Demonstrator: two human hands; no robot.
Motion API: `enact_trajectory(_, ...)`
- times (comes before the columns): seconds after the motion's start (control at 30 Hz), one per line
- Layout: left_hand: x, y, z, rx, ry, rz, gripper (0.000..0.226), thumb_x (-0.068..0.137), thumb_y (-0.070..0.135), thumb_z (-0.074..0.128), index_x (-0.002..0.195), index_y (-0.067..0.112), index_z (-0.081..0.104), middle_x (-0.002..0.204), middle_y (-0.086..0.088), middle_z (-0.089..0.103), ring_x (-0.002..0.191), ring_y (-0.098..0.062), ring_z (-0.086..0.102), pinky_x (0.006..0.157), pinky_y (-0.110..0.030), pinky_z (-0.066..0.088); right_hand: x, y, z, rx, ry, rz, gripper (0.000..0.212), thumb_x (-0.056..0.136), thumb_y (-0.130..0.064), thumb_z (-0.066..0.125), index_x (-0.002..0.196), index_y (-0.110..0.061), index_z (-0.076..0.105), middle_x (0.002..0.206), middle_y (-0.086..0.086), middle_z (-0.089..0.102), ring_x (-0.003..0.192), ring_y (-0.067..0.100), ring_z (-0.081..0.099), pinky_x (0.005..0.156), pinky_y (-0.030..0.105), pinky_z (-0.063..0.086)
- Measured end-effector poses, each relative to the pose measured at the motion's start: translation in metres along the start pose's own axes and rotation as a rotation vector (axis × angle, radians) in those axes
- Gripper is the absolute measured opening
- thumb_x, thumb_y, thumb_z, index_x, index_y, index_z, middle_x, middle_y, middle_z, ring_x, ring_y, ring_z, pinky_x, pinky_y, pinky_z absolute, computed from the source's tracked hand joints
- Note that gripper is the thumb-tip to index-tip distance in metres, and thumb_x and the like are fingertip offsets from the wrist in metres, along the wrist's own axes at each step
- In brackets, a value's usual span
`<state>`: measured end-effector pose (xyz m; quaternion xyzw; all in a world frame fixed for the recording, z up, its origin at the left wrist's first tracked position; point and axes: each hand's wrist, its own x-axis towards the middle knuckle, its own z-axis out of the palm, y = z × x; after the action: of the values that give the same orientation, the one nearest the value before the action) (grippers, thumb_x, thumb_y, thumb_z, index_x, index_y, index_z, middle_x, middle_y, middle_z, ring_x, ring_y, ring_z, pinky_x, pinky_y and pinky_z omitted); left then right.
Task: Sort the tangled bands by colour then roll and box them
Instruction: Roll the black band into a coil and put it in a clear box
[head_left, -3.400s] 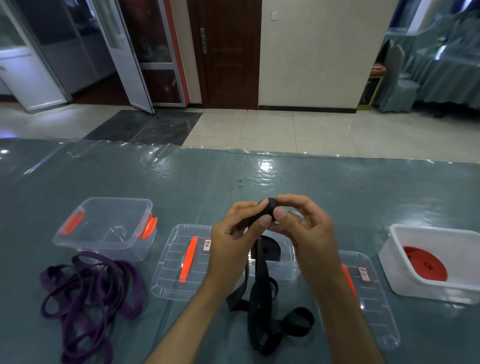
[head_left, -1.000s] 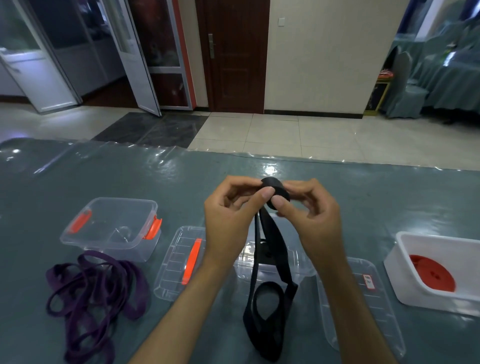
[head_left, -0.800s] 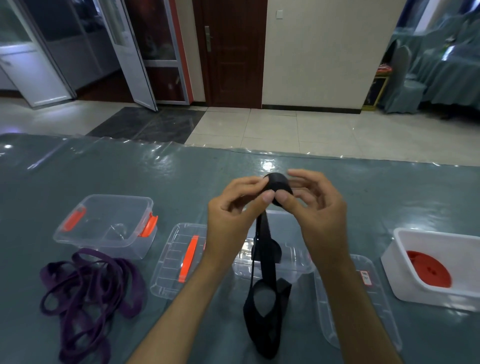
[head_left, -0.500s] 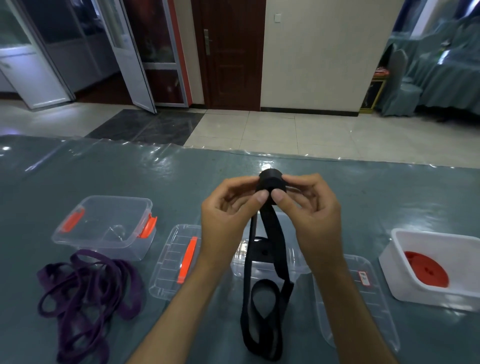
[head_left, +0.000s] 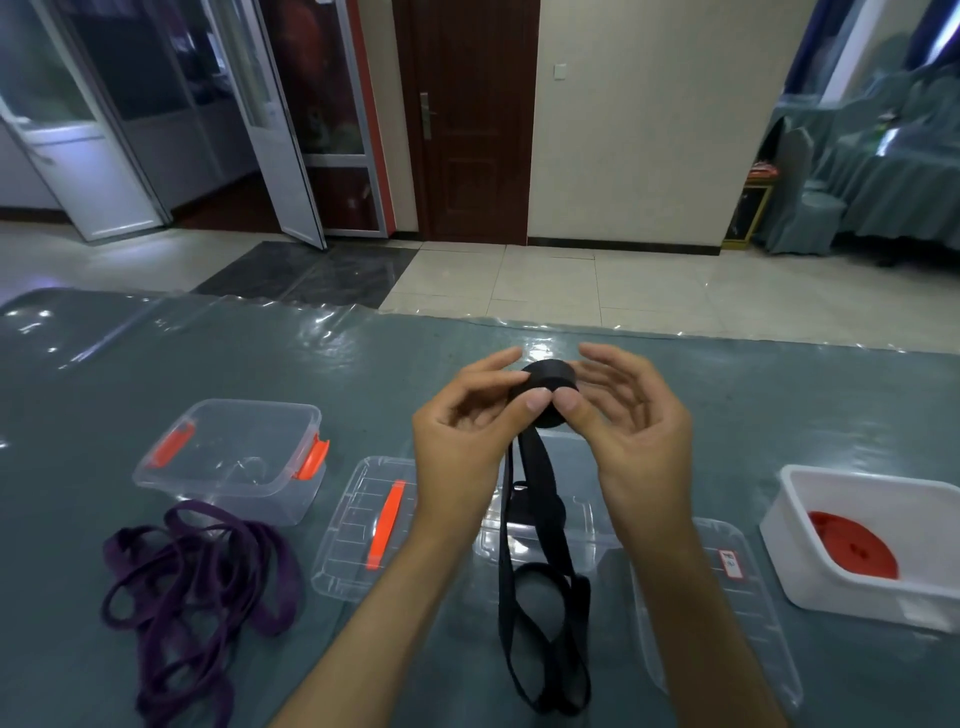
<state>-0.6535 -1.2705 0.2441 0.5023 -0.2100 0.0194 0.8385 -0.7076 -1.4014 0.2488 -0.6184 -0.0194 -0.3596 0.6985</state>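
A black band (head_left: 549, 382) is partly wound into a tight roll that I hold up above the table. My left hand (head_left: 467, 447) pinches the roll with thumb and fingers on its left side. My right hand (head_left: 623, 421) pinches it with the thumb on the right, its other fingers spread behind. The loose tail of the black band (head_left: 540, 613) hangs down and loops on the table. A purple band tangle (head_left: 197, 582) lies at the left. A red rolled band (head_left: 852, 545) sits in a white box (head_left: 810, 571) at the right.
An open clear box with orange clips (head_left: 234, 457) stands left of centre. Its lid (head_left: 363, 525) lies beside it. Another clear box (head_left: 545, 535) sits under my hands, and a second lid (head_left: 727, 597) lies to the right. The table's far edge (head_left: 519, 322) is ahead.
The roll has grown as more black band was wound on, and the loose tail on the table has shortened. My right fingers have spread away from the roll.
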Motion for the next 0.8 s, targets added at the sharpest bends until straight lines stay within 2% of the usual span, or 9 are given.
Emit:
enact_trajectory(0.07, -0.005, 0.001, 0.003, 0.037, -0.006, 0.009, 0.023, 0.085, 0.009, 0.079, 0.107, 0.002, 0.077, 0.12, -0.012, 0.077, 0.113, -0.023, 0.075, 0.095, -0.028, 0.059, -0.001, -0.002, 0.002, -0.009, 0.032, -0.002, 0.031, 0.087, -0.013, 0.083, 0.116, -0.022, 0.075, 0.113, 0.004, 0.079, 0.107, 0.024, 0.076, 0.092, 0.035, 0.062)
enact_trajectory(0.17, -0.006, 0.005, 0.002, 0.116, -0.078, -0.02, 0.022, 0.095, 0.006, 0.072, 0.116, 0.01, 0.078, 0.117, -0.008, 0.079, 0.114, -0.019, 0.075, 0.095, -0.023, 0.056, -0.01, -0.003, 0.006, 0.02, 0.118, 0.019, 0.021, 0.085, -0.021, 0.084, 0.105, -0.025, 0.081, 0.11, 0.009, 0.08, 0.109, 0.029, 0.076, 0.097, 0.049, 0.06)
enact_trajectory(0.27, -0.003, 0.014, -0.001, 0.152, -0.131, 0.021, 0.018, 0.098, 0.006, 0.072, 0.112, 0.015, 0.079, 0.109, -0.001, 0.082, 0.106, -0.016, 0.077, 0.091, -0.02, 0.057, -0.016, -0.009, 0.003, 0.011, 0.083, 0.089, 0.019, 0.08, -0.026, 0.091, 0.093, -0.024, 0.077, 0.108, 0.01, 0.079, 0.106, 0.028, 0.078, 0.093, 0.049, 0.063)
enact_trajectory(0.37, -0.005, 0.016, 0.004, 0.189, -0.097, 0.087, 0.014, 0.095, 0.012, 0.076, 0.108, 0.012, 0.08, 0.104, -0.003, 0.082, 0.1, -0.018, 0.078, 0.087, -0.021, 0.058, -0.012, -0.018, -0.004, -0.065, 0.034, 0.092, 0.03, 0.077, -0.034, 0.092, 0.095, -0.022, 0.071, 0.103, 0.008, 0.079, 0.099, 0.024, 0.079, 0.09, 0.044, 0.065)
enact_trajectory(0.5, -0.009, 0.014, 0.007, 0.154, -0.102, 0.054, 0.023, 0.095, 0.023, 0.072, 0.116, 0.018, 0.079, 0.115, -0.005, 0.079, 0.112, -0.02, 0.075, 0.094, -0.023, 0.056, -0.006, -0.025, -0.001, -0.044, 0.026, 0.032, 0.036, 0.086, -0.025, 0.086, 0.119, -0.029, 0.072, 0.11, 0.005, 0.077, 0.104, 0.025, 0.077, 0.09, 0.036, 0.064)
enact_trajectory(0.57, -0.006, 0.016, 0.007, 0.145, -0.164, 0.055, 0.027, 0.098, 0.021, 0.069, 0.124, 0.018, 0.077, 0.123, -0.01, 0.073, 0.12, -0.023, 0.071, 0.099, -0.025, 0.054, -0.006, -0.025, 0.004, 0.009, 0.044, -0.013, 0.029, 0.087, -0.021, 0.083, 0.115, -0.024, 0.076, 0.112, 0.006, 0.078, 0.108, 0.027, 0.076, 0.091, 0.037, 0.063)
enact_trajectory(0.63, -0.001, 0.022, 0.007, 0.141, -0.18, 0.095, 0.024, 0.1, 0.015, 0.068, 0.123, 0.016, 0.076, 0.121, -0.012, 0.073, 0.115, -0.022, 0.072, 0.098, -0.024, 0.055, -0.007, -0.025, 0.008, 0.047, 0.047, -0.03, 0.023, 0.087, -0.013, 0.082, 0.108, -0.021, 0.077, 0.11, 0.009, 0.079, 0.108, 0.028, 0.076, 0.089, 0.034, 0.063)
enact_trajectory(0.73, 0.006, 0.03, 0.007, 0.119, -0.13, 0.147, 0.019, 0.095, 0.013, 0.077, 0.112, 0.02, 0.079, 0.109, -0.006, 0.079, 0.105, -0.019, 0.075, 0.091, -0.023, 0.057, -0.003, -0.026, 0.007, 0.006, 0.016, 0.001, 0.022, 0.084, -0.012, 0.086, 0.099, -0.015, 0.071, 0.107, 0.01, 0.078, 0.104, 0.028, 0.077, 0.09, 0.043, 0.064)
enact_trajectory(0.8, 0.01, 0.03, 0.006, 0.118, -0.121, 0.165, 0.018, 0.091, 0.014, 0.081, 0.109, 0.016, 0.079, 0.108, -0.005, 0.079, 0.105, -0.019, 0.076, 0.09, -0.023, 0.058, 0.001, -0.028, 0.006, -0.033, -0.005, 0.012, 0.027, 0.082, -0.019, 0.088, 0.101, -0.015, 0.069, 0.108, 0.01, 0.076, 0.103, 0.029, 0.077, 0.09, 0.047, 0.064)
